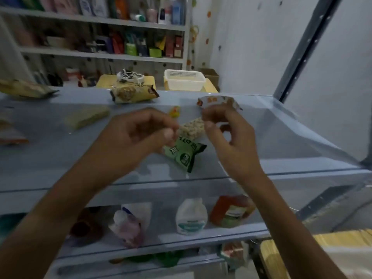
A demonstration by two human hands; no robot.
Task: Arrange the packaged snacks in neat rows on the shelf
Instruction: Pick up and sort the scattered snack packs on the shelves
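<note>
My left hand (141, 131) hovers over the middle of the blue shelf (60, 154), its fingers curled and pinching the top of a green snack packet (184, 154) that hangs tilted. My right hand (225, 129) is beside it and holds a white and orange packet (217, 100) by its edge. Between the hands lies a clear-wrapped puffed rice bar (192, 127). A small yellow and red item (174, 112) sits just behind. A brown cookie packet (133, 93) lies at the shelf's back edge, and a pale wrapped bar (86, 117) lies to the left.
More snack packets lie at the far left (26, 89) (10, 135). The lower shelf holds bottles and pouches (191, 216) (231, 210). A white basket (184, 79) and a tape roll (130, 76) sit on yellow tables behind. A grey upright post (306, 49) rises at right.
</note>
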